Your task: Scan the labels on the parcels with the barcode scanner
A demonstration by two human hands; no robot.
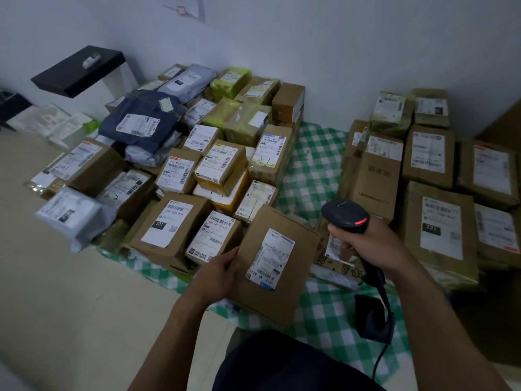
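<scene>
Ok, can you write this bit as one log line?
left hand holds box | right hand holds scanner | label facing up

Seen from one head-worn wide-angle camera, facing forward and steeply down. Nearest the lens, low and central in frame: left hand [221,275] and right hand [370,244], both close in. Farther off, parcels [174,221] spread over a green checked cloth [315,153] on the floor [56,292]; farthest, white wall [282,38] along the top. Bowed at the edges.
</scene>
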